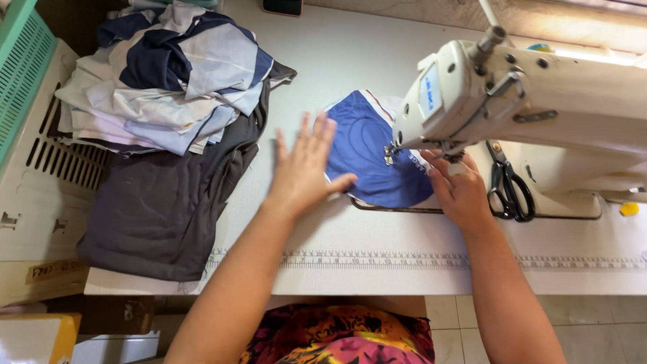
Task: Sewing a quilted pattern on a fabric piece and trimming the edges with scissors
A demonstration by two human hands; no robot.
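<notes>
From the head camera, the left hand (304, 168) lies flat and open, fingers spread, palm down on the white sewing table (377, 232), its thumb and fingertips pressing the near left edge of a blue fabric piece (367, 158) with a white trim; it grips nothing. The blue fabric piece spreads from under those fingers toward the right, passing beneath the presser foot (389, 155) of the cream sewing machine (539, 101). The right hand (459, 192) rests on the right edge of the same fabric, just below the machine head, fingers curled lightly and pinning the cloth against the table; whether it pinches a fold cannot be told. Just right of that hand lie black scissors (510, 187) on the machine bed. Left of the left hand sits a dark grey garment (162, 209), and on its far end a stack of folded blue-and-white cloth (168, 74). Nearer the person than both hands, a measuring tape strip (418, 259) runs along the table front. At the far left stands a green plastic basket (23, 61).
</notes>
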